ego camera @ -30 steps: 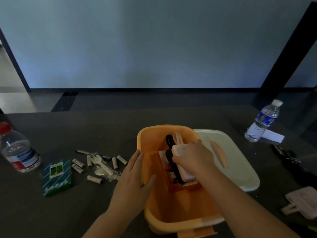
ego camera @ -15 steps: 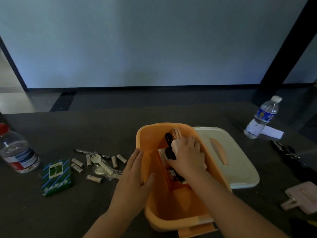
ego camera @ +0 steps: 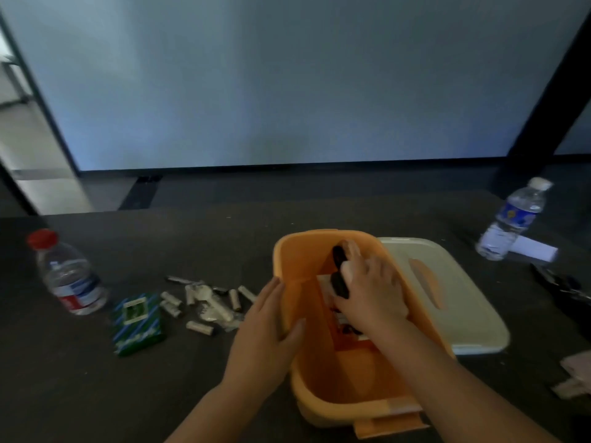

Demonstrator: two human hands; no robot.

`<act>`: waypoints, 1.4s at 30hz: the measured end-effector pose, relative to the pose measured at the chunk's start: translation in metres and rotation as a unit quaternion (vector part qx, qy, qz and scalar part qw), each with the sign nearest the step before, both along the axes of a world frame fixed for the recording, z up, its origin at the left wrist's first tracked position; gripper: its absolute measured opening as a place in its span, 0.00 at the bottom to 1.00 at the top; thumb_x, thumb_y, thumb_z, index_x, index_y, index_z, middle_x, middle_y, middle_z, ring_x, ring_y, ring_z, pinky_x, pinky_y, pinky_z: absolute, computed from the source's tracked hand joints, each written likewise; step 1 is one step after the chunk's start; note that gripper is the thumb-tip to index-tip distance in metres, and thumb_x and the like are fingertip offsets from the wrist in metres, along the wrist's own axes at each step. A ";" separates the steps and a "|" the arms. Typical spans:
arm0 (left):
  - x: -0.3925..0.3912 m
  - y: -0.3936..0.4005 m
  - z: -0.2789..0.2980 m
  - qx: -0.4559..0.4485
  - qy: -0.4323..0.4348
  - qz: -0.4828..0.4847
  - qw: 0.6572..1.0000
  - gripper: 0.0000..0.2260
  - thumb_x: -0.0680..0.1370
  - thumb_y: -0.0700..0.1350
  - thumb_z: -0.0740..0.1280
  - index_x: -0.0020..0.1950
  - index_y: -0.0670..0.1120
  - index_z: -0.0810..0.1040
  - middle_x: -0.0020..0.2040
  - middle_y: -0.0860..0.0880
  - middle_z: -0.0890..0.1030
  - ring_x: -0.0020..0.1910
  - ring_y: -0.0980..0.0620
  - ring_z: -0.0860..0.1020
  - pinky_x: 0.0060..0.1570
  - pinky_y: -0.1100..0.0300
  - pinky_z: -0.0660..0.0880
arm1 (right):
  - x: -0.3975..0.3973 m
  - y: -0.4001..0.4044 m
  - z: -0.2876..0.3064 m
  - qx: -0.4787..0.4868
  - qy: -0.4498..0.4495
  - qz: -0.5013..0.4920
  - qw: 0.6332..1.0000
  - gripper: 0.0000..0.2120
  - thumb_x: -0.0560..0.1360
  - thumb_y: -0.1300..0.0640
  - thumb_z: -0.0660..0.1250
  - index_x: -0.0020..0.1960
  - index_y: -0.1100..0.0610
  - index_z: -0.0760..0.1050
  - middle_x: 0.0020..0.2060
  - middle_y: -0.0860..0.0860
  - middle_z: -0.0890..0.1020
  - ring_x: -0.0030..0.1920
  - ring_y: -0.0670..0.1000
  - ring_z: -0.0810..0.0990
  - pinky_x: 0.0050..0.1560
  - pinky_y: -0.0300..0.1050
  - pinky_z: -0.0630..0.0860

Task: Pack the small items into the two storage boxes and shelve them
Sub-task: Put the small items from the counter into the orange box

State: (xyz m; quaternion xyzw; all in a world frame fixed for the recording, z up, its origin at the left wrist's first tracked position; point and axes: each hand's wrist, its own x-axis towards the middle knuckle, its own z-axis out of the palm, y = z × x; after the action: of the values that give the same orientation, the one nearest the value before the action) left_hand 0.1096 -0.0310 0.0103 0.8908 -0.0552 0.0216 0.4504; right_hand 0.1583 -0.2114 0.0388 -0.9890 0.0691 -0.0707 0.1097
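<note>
An orange storage box (ego camera: 307, 260) stands open in front of me on the dark table. My left hand (ego camera: 268, 340) grips its left wall, thumb inside the rim. My right hand (ego camera: 371, 295) is down inside the box, pressing a pale item (ego camera: 348, 270) against a black object (ego camera: 339, 282) and a red-and-white packet (ego camera: 326, 289). The box's cream lid (ego camera: 463, 302) with an orange handle lies flat to the right. Loose batteries (ego camera: 198, 326), a plastic fork packet (ego camera: 214, 306) and a green striped packet (ego camera: 137, 324) lie on the table to the left.
A red-capped water bottle (ego camera: 68, 276) stands at far left, a white-capped bottle (ego camera: 511, 219) on a white paper (ego camera: 534, 249) at far right. Black tools (ego camera: 559, 286) and a pale pink object (ego camera: 579, 372) lie near the right edge. A wall rises behind the table.
My right hand has lowered the pale item from above the rim down into the orange box. My left hand stays on the box's left wall.
</note>
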 end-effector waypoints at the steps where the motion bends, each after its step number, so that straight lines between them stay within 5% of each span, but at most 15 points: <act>1: -0.003 0.003 0.002 -0.002 -0.015 0.005 1.000 0.28 0.75 0.59 0.64 0.73 0.63 0.58 0.73 0.65 0.58 0.62 0.66 0.68 0.61 0.59 0.72 | -0.006 0.003 0.006 0.016 -0.017 0.024 0.999 0.35 0.75 0.37 0.61 0.76 0.48 0.52 0.71 0.52 0.62 0.70 0.55 0.65 0.69 0.56 0.66; 5: -0.017 0.029 0.000 0.036 -0.027 0.055 0.998 0.25 0.73 0.63 0.63 0.70 0.62 0.65 0.69 0.63 0.66 0.60 0.70 0.64 0.59 0.68 0.63 | -0.029 0.043 0.029 0.074 -0.004 0.107 0.991 0.26 0.74 0.44 0.67 0.69 0.48 0.63 0.69 0.48 0.67 0.63 0.49 0.72 0.61 0.49 0.73; 10: -0.045 0.078 -0.010 0.073 -0.017 0.109 0.991 0.21 0.75 0.59 0.65 0.67 0.60 0.69 0.65 0.62 0.71 0.62 0.64 0.70 0.61 0.62 0.70 | -0.052 0.116 0.043 0.141 -0.037 0.264 0.953 0.22 0.74 0.45 0.67 0.66 0.43 0.67 0.61 0.38 0.68 0.55 0.36 0.66 0.46 0.32 0.64; 20: -0.130 0.209 -0.035 0.079 0.020 0.304 0.949 0.17 0.74 0.54 0.68 0.62 0.59 0.73 0.60 0.62 0.72 0.58 0.66 0.70 0.57 0.70 0.66 | -0.083 0.235 -0.008 0.160 0.131 0.355 0.912 0.23 0.74 0.44 0.68 0.67 0.41 0.66 0.64 0.39 0.69 0.59 0.40 0.70 0.54 0.38 0.71; 25: -0.147 0.280 -0.031 0.064 0.030 0.415 0.907 0.22 0.74 0.50 0.71 0.66 0.54 0.72 0.64 0.56 0.72 0.61 0.59 0.71 0.62 0.62 0.70 | -0.077 0.291 -0.023 0.168 0.161 0.390 0.891 0.20 0.74 0.44 0.68 0.63 0.40 0.68 0.59 0.39 0.69 0.51 0.38 0.70 0.47 0.36 0.70; 29: -0.142 0.329 -0.030 0.100 0.053 0.460 0.880 0.29 0.72 0.51 0.72 0.71 0.50 0.68 0.69 0.50 0.68 0.64 0.51 0.71 0.63 0.52 0.71 | -0.065 0.329 -0.040 0.165 0.178 0.376 0.894 0.20 0.74 0.44 0.68 0.64 0.42 0.68 0.60 0.41 0.70 0.54 0.41 0.71 0.50 0.39 0.71; 35: -0.116 0.373 -0.047 0.124 0.132 0.456 0.871 0.37 0.71 0.55 0.72 0.75 0.47 0.60 0.74 0.45 0.62 0.71 0.44 0.62 0.69 0.49 0.64 | -0.018 0.339 -0.063 0.113 0.143 0.243 0.953 0.39 0.71 0.44 0.71 0.75 0.51 0.57 0.73 0.52 0.62 0.73 0.53 0.62 0.70 0.50 0.65; 42: -0.090 0.390 -0.062 0.145 0.152 0.472 0.856 0.42 0.68 0.57 0.74 0.77 0.51 0.56 0.72 0.44 0.63 0.69 0.41 0.64 0.64 0.47 0.69 | 0.008 0.341 -0.077 0.048 0.108 0.195 0.974 0.44 0.67 0.36 0.71 0.74 0.53 0.58 0.72 0.54 0.63 0.71 0.55 0.62 0.69 0.49 0.64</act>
State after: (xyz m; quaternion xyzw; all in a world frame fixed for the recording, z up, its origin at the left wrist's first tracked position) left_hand 0.0192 0.3593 -0.0514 0.8574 0.4384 0.0875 0.2549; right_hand 0.1661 0.1299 -0.0378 -0.9788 -0.1102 0.0630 0.1607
